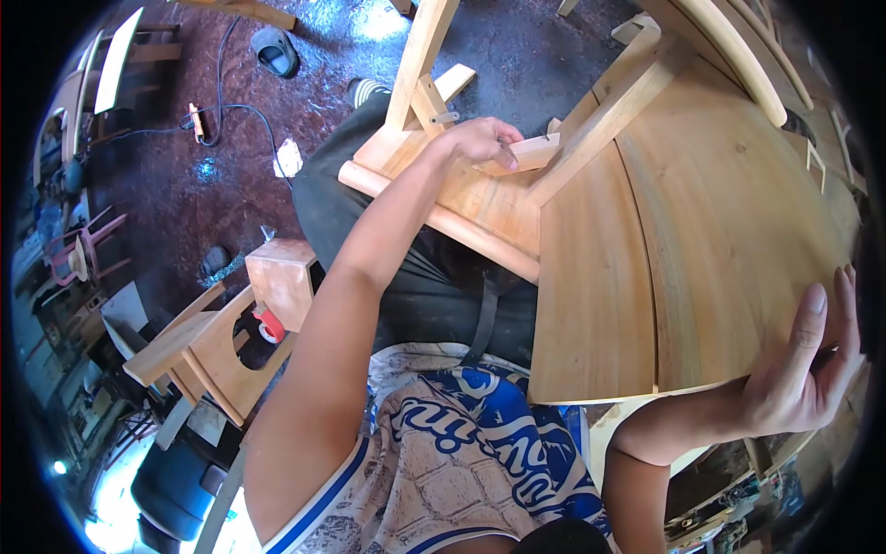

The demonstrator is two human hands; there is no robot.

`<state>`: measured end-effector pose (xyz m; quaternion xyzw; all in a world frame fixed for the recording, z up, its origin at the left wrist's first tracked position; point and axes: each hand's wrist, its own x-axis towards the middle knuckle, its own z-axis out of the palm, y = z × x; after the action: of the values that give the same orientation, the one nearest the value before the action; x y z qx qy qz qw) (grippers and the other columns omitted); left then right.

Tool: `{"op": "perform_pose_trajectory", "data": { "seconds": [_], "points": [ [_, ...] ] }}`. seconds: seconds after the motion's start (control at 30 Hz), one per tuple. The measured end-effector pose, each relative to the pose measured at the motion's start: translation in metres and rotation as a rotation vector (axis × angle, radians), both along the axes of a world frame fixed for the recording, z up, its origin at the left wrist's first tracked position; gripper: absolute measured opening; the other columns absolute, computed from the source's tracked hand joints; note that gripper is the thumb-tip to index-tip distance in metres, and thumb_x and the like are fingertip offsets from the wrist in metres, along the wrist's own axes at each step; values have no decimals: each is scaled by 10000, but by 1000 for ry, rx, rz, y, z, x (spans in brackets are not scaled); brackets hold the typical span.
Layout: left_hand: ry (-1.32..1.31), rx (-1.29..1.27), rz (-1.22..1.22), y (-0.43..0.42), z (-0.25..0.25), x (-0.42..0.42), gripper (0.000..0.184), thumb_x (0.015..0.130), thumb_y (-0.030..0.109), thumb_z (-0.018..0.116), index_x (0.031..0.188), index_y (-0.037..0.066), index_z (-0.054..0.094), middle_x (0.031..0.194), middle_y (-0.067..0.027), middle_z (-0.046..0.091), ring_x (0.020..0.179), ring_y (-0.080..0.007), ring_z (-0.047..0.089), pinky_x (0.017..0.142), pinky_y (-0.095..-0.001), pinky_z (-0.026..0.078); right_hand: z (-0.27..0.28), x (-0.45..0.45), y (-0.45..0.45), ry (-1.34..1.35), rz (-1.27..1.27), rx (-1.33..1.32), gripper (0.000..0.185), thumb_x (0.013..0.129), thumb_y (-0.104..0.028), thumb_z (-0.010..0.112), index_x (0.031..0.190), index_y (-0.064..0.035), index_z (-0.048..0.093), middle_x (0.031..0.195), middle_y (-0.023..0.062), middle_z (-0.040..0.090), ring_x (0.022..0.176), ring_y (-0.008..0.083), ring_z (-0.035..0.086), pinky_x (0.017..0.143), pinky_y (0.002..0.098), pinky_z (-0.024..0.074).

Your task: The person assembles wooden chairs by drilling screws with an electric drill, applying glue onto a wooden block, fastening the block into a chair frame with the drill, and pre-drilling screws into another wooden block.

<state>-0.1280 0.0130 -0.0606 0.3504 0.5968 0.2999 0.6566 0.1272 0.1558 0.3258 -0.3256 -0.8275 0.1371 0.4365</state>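
My left hand (pixel 482 141) is closed, its fingers curled round the end of a short pale wooden block (pixel 537 152). That block lies against the inner side of a wooden chair frame (pixel 604 125), over the seat rail by my knee. A small metal bracket (pixel 445 117) sits on a wooden brace close to my wrist. My right hand (pixel 801 369) has its thumb and fingers apart at the outer edge of a broad wooden panel (pixel 591 295). Whether its palm presses on the panel edge is hard to tell. A dark seam runs along the panel.
A wooden box (pixel 280 280) and a cut-out wooden piece (pixel 226 355) stand at the left, with a red tape roll (pixel 269 323) between them. A cable (pixel 249 108) and a slipper (pixel 275 52) lie on the dark floor. Curved chair parts (pixel 738 55) rise at upper right.
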Motion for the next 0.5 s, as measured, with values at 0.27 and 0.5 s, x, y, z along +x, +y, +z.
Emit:
{"op": "perform_pose_trajectory", "data": {
  "seconds": [0.27, 0.5],
  "points": [
    [148, 21, -72, 2, 0, 3, 461, 742, 155, 828, 1182, 83, 712, 1016, -26, 744, 945, -130, 670, 856, -291, 496, 1, -4, -8, 34, -93, -74, 224, 887, -12, 727, 1082, 96, 706, 1062, 196, 714, 900, 199, 674, 850, 296, 556],
    [172, -12, -122, 4, 2, 6, 498, 726, 205, 838, 1196, 101, 712, 1038, -48, 750, 970, -152, 677, 881, -298, 491, 0, -2, -4, 66, -53, -90, 223, 883, -18, 734, 1076, 90, 712, 1020, 168, 716, 855, 177, 663, 814, 275, 552]
  ]
}}
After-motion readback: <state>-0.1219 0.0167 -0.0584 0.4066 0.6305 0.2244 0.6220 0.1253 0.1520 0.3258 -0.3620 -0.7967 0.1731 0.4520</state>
